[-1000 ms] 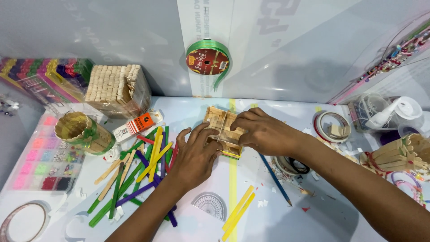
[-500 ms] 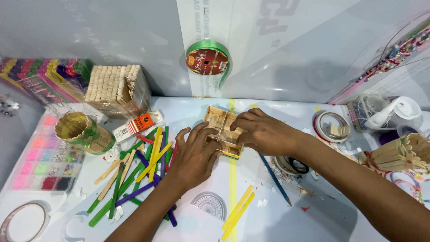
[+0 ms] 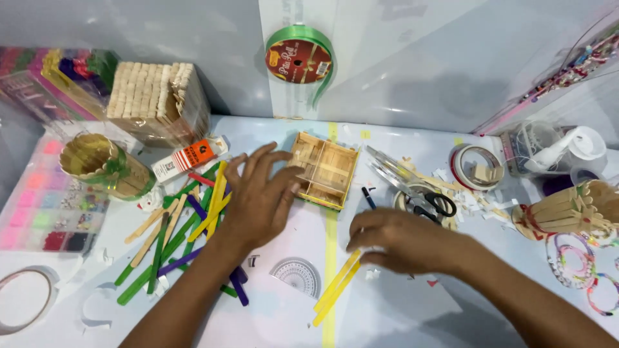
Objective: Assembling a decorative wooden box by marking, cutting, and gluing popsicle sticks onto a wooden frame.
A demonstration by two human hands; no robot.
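Wooden stick box (image 3: 324, 169), table centre, 12 o'clock of us: our left hand (image 3: 261, 196), fingers spread, steadies it. Our right hand (image 3: 403, 241), at 4 o'clock, pinches 2 yellow sticks (image 3: 336, 289); fitting them demands careful alignment.

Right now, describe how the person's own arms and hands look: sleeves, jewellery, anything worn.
Both forearms are bare as far as the picture shows; no sleeve is in view. The left hand and the right hand wear no gloves, and no ring, watch or bracelet shows. Fingernails look short and unpainted.
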